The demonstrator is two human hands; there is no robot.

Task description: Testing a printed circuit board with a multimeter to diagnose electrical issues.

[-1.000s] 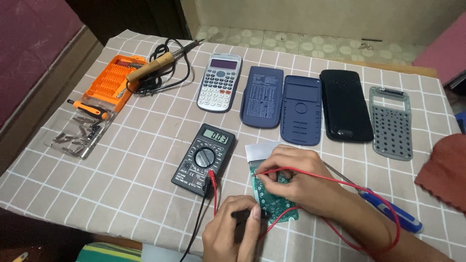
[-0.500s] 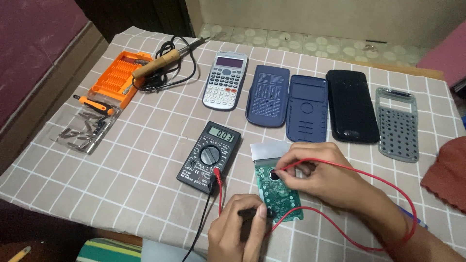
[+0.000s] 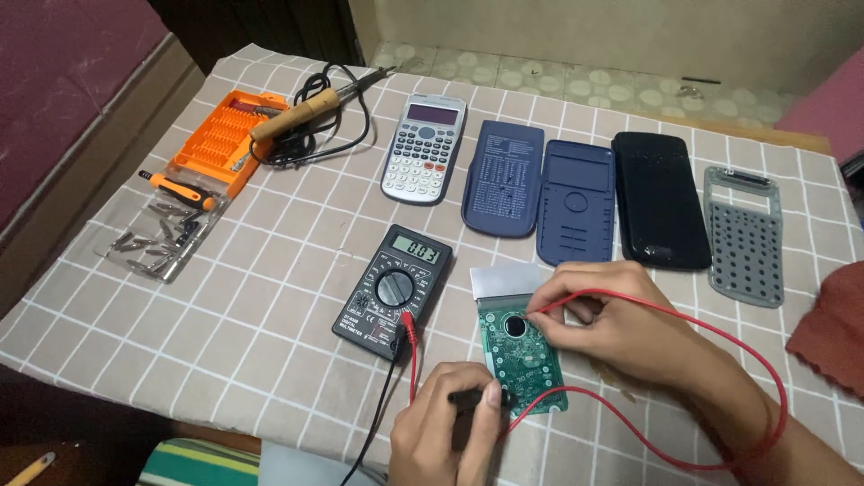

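Observation:
A green circuit board (image 3: 519, 353) with a silvery screen strip at its top lies on the checked tablecloth near the table's front edge. My right hand (image 3: 621, 319) pinches the red probe, whose tip touches the board near a round black part. My left hand (image 3: 447, 423) grips the black probe (image 3: 477, 396) against the board's lower edge. Both leads run to a black multimeter (image 3: 393, 290) just left of the board, with its display lit.
Along the far side lie a silver calculator (image 3: 424, 148), two blue covers (image 3: 537, 189), a black case (image 3: 660, 211) and a grey keypad frame (image 3: 743, 236). A soldering iron (image 3: 304, 112), an orange bit case (image 3: 222, 142) and loose bits (image 3: 157, 243) sit at the left. A red cloth (image 3: 832, 328) lies right.
The view has shifted slightly. My hands and both probes have stayed on the circuit board, with only small shifts in position.

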